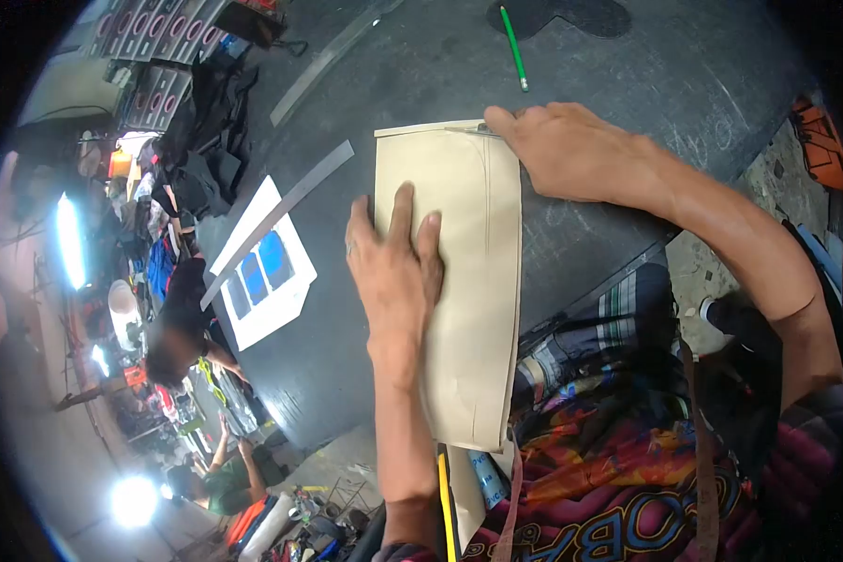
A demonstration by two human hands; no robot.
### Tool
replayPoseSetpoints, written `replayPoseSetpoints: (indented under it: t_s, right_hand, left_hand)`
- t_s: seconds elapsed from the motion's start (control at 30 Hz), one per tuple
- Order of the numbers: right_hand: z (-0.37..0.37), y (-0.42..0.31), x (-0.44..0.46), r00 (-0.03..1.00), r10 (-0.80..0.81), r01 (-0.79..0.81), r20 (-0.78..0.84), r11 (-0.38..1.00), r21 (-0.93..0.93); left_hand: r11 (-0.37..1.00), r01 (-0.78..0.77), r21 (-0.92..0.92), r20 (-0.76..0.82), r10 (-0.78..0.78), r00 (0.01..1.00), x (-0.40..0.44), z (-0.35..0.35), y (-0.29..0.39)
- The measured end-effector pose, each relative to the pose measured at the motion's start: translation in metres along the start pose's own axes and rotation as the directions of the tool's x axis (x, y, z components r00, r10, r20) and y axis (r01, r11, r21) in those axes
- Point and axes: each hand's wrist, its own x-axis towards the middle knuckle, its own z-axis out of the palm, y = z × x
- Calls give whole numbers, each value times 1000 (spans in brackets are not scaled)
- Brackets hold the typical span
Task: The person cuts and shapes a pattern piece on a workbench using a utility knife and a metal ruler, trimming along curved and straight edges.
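Note:
A long piece of tan card [459, 300] lies on the dark table, with thin lines drawn along its right side and a folded or layered strip at its far edge. My left hand [393, 267] rests flat on the card's left part, fingers spread. At the far right corner, my right hand [567, 150] is closed around a thin tool with a pointed, metallic-looking tip [466, 129]. That tip lies along the card's far edge. My fingers hide most of the tool, so its exact kind cannot be made out.
A green pencil [513, 51] lies beyond my right hand, near a dark cut-out shape [571, 17]. To the left are a grey metal ruler [281, 220] across a printed white sheet [286, 300], and another long strip [332, 66]. Other people [229, 478] are at the left.

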Motion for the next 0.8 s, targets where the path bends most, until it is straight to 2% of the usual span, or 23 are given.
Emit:
replayPoseSetpoints:
  t_s: [0.03, 0.07, 0.13, 0.2, 0.27, 0.33, 0.4, 0.47, 0.53, 0.57, 0.63, 0.67, 0.8]
  right_hand:
    - [-4, -1, 3, 998, 10, -10, 59, 1000, -9]
    - [-6, -1, 4, 993, 20, -19, 119, 1000, -15]
    - [-5, 2, 6, 995, -17, 22, 99, 999, -44]
    - [-9, 3, 10, 995, -59, 65, 81, 995, -78]
    - [-20, 2, 15, 986, -37, 58, 161, 990, -128]
    - [-23, 7, 22, 984, -46, 70, 175, 989, -132]
    - [-27, 13, 27, 980, -51, 78, 193, 988, -135]
    - [-28, 18, 31, 971, -104, 149, 213, 968, -203]
    - [-27, 22, 32, 970, -126, 170, 207, 962, -212]
    - [-26, 23, 32, 969, -148, 191, 197, 956, -223]
    - [-23, 25, 31, 967, -149, 190, 208, 962, -198]
    - [-23, 25, 32, 967, -142, 180, 212, 968, -174]
    - [-18, 25, 24, 975, -80, 108, 208, 986, -126]
  left_hand:
    - [1000, -2, 3, -3, 2, 1000, -11, -9, 4]
    - [998, 69, -7, 59, -68, 996, -21, -20, 10]
    - [986, 167, -8, 139, -164, 977, -36, -30, 15]
    - [981, 196, -11, 149, -192, 970, -45, -35, 23]
    - [975, 221, -18, 159, -215, 964, -52, -41, 32]
    - [970, 238, -48, 199, -224, 954, -57, -44, 39]
    - [978, 201, -56, 159, -190, 969, -58, -49, 46]
    - [936, 336, -108, 293, -293, 910, -49, -60, 57]
    - [992, 115, -58, 115, -108, 988, -31, -44, 54]
    - [998, -33, -50, 30, 34, 999, -14, -35, 55]
    - [944, -301, -138, -158, 279, 947, 17, 3, 48]
    - [928, -293, -230, -75, 284, 956, 32, 10, 50]
    - [923, -297, -243, -61, 291, 955, 44, 36, 43]
